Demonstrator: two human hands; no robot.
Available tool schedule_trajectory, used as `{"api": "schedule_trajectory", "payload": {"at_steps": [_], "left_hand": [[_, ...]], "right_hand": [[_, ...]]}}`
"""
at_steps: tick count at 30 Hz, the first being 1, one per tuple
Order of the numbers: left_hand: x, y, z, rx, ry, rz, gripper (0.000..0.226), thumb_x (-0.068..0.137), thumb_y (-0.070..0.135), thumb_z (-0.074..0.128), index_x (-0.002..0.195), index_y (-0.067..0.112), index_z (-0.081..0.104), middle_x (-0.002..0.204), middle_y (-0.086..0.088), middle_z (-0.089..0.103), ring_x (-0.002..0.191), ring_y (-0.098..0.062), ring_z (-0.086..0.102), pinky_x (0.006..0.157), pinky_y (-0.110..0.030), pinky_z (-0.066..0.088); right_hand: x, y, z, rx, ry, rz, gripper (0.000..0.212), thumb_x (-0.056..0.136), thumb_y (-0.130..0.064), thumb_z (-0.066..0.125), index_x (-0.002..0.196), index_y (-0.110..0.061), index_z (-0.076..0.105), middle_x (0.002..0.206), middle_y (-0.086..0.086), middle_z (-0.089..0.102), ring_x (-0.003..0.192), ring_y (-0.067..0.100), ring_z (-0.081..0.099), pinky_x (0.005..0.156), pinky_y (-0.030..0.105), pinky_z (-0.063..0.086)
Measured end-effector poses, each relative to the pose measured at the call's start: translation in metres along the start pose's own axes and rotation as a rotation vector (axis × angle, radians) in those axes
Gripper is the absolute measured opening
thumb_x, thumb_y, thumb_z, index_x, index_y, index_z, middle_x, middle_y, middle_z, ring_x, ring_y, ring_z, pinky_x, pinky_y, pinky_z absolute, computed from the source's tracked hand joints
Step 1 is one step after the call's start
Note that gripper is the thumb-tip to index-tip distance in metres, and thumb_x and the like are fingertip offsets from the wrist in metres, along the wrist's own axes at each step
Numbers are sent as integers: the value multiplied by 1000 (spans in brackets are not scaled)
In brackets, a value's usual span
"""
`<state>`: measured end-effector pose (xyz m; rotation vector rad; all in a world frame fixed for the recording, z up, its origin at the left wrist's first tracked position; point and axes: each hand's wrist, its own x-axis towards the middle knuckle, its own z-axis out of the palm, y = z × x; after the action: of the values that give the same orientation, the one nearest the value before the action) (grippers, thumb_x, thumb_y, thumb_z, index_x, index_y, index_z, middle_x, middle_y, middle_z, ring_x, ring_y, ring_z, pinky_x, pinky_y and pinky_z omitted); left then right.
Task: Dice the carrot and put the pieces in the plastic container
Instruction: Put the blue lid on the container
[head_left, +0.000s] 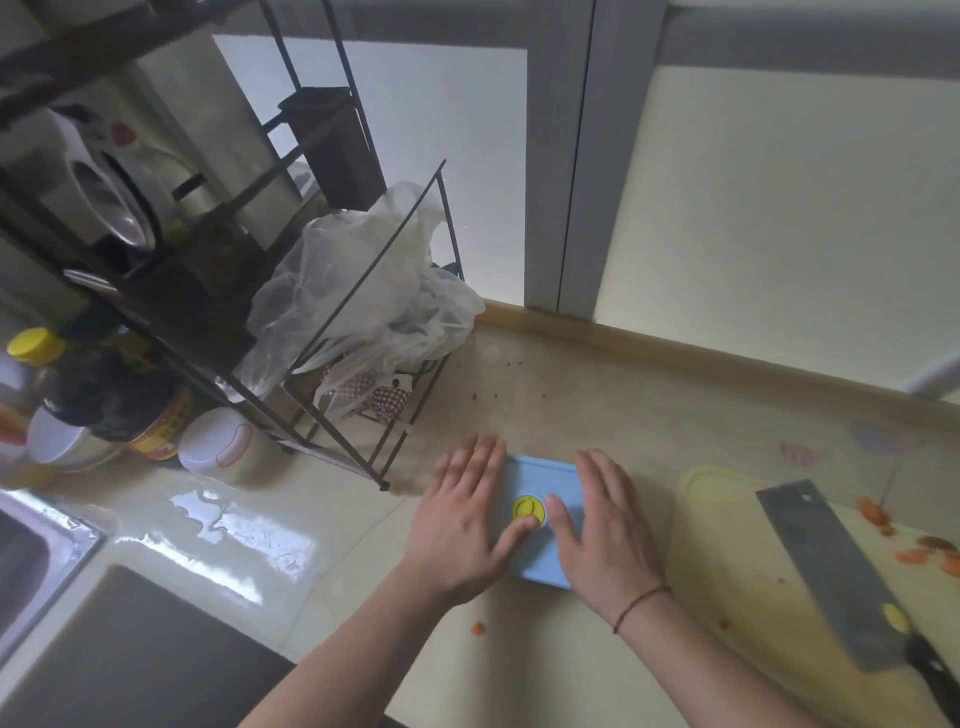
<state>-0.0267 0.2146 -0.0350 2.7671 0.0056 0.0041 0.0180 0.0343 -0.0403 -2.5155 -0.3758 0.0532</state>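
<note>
- The container (540, 519), a blue plastic box with its lid on and a yellow round valve in the middle of the lid, sits flat on the tabletop (322, 525); every place below is given from it.
- The left hand (462, 525) lies flat on the container's left side, fingers straight and spread, thumb reaching in to touch the yellow valve; the grip is wide and closes round nothing.
- The right hand (605, 525) lies flat on its right side, fingers straight, thumb near the valve; this grip is wide too, pressing rather than clasping.
- Palms on both sides with thumbs at the centre suggest the lid is being pushed down to seal evenly, or steadied while the valve is worked; which of the two cannot be told.
- Whether carrot is inside cannot be seen through the lid.
- Right of the container lies the board (727, 540), close beside it, probably so cut pieces travel a short way.
- The cleaver (831, 566) rests flat on the board, well right of the container, blade away from both hands, so it is out of use.
- Carrot pieces (914, 540) lie at the board's far right edge, so some remain outside.
- One orange bit (478, 628) lies on the tabletop just in front of the container.
- A wire rack (332, 322) stands behind and left of the container.
</note>
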Motion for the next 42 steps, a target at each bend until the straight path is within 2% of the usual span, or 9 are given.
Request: {"api": "schedule_trajectory", "payload": {"at_steps": [6,10,14,18,22,27,31,38,42], "left_hand": [[3,-3,6,40,31,27,87,98,72,28,150,4,44,155,-12,44,148,-30,34,120,-40,29],[1,-5,11,0,110,25,83,97,70,32,148,6,48,154,-10,47,146,-30,38,119,-37,29],[8,-1,16,-31,176,-52,78,96,67,33,147,11,51,152,-7,50,142,-31,44,110,-47,42],[10,-1,18,-3,168,-62,78,96,68,31,147,12,50,152,-9,49,140,-34,45,108,-52,43],[8,11,14,0,248,-79,79,98,69,27,139,8,56,151,-15,48,142,-40,38,111,-55,37],[10,85,18,-77,469,263,41,97,31,52,126,5,62,138,-20,57,133,-47,45,111,-55,36],[10,154,49,-166,322,540,33,96,28,57,126,17,60,133,-8,61,126,-37,52,110,-43,39],[22,219,99,-443,218,192,33,96,30,53,122,16,68,127,9,61,123,-15,51,109,-22,35],[47,243,114,-468,169,3,36,93,30,53,123,15,68,122,7,63,119,-14,52,104,-31,40]], "right_hand": [[-2,3,11,-144,-105,-53,85,81,-59,39,147,-6,34,152,10,35,143,39,26,115,49,30],[1,0,4,-86,-104,-36,79,82,-58,41,145,-11,38,150,6,36,142,35,29,113,51,30],[11,3,-6,-36,-100,-61,77,92,-66,26,148,-15,33,155,4,31,146,31,21,117,48,24],[-8,45,-53,103,168,-24,57,95,-48,44,135,-8,50,138,10,49,133,26,41,113,36,32],[-85,151,-111,-167,358,308,47,86,-38,50,121,-8,60,124,11,57,118,36,49,106,43,34],[-154,245,-125,-337,240,498,71,71,-55,47,119,-6,64,122,15,56,105,40,52,93,46,36],[-160,260,-125,-302,266,339,51,82,-45,46,108,-8,70,103,8,59,87,35,56,84,38,36],[-169,288,-135,-171,305,94,50,102,-46,28,112,-9,61,105,6,56,92,23,51,82,33,38],[-194,312,-170,-146,414,74,43,101,-46,35,114,-11,57,104,13,60,94,26,54,84,36,41]]}}
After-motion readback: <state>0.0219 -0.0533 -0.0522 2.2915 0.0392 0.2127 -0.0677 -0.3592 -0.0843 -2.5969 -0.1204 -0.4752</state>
